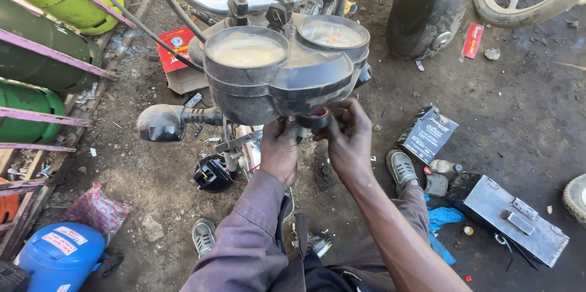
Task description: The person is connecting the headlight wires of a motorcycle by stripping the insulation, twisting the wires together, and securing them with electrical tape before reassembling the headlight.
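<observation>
While both hands work at the underside of a motorcycle's twin-dial instrument cluster, green gas cylinders lie racked far to the left of them, with a blue canister on the dirt below and left. Nearer the left hand, a black mirror juts out on its stalk, and a black electrical part with red wires rests on the ground just beneath. That left hand reaches up, fingers curled around something under the cluster, though what they grip is hidden. Directly above both hands sits the cluster, its long axis running left to right, two clouded dials side by side. The right hand, equally near, closes its fingers on a dark round fitting at the housing's base. Right of the hands lie a black carton and a grey metal toolbox.
</observation>
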